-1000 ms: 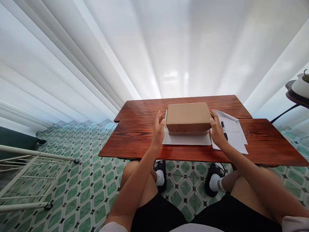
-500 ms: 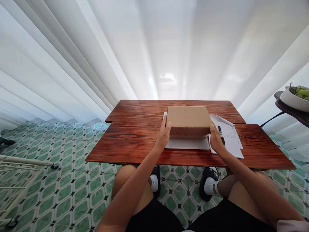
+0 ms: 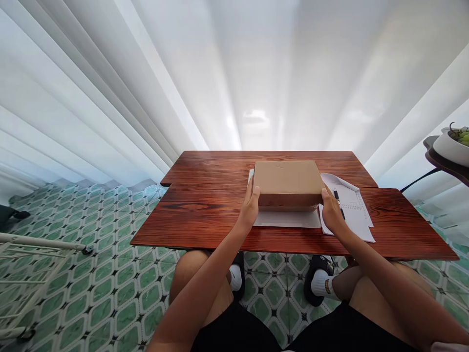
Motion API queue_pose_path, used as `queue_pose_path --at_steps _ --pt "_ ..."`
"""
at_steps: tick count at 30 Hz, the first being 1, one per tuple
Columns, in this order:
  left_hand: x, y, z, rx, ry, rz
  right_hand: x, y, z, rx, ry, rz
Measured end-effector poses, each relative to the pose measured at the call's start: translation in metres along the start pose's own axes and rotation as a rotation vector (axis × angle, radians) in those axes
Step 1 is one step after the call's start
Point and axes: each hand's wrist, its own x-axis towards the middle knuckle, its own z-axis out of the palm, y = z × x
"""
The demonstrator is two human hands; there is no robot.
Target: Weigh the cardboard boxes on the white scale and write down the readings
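A brown cardboard box (image 3: 287,177) is held between my two hands over a flat white thing (image 3: 287,219) on the wooden table. My left hand (image 3: 249,205) presses against the box's left side, thumb at the near corner. On the opposite side, my right hand (image 3: 330,209) grips the right near corner, with its thumb toward the front. The box appears closed; its underside is hidden. Only the left and front margins of the white thing show beneath it. Just right of the box lie white paper sheets (image 3: 353,222) with a black pen (image 3: 337,196) on them, partly behind my right hand.
The reddish-brown table (image 3: 198,215) has a stepped outline. A white bowl of green fruit (image 3: 454,148) stands on a dark stand at the far right. White curtains (image 3: 234,73) hang behind the table. A white metal rack (image 3: 40,244) is at the left on the tiled floor.
Both hands keep their hold on the box, which stays almost in place. The view has shifted slightly, so the bowl and papers appear a little further right.
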Motion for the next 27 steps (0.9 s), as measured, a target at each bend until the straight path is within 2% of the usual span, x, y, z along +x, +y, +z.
queue_pose_path --at_steps 8,15,22,27 --pt "-0.002 0.0 -0.003 -0.04 0.04 0.048 0.0 -0.002 0.004 0.005 -0.014 -0.02" --pt "-0.001 0.001 -0.016 -0.076 0.072 0.068 0.002 -0.012 0.015 -0.012 -0.025 -0.066" --pt "-0.003 0.004 -0.036 -0.096 0.137 0.052 0.008 -0.013 0.041 0.008 -0.078 -0.062" --pt "0.0 0.004 -0.055 -0.112 0.222 0.041 0.015 -0.027 0.067 -0.009 -0.058 -0.088"
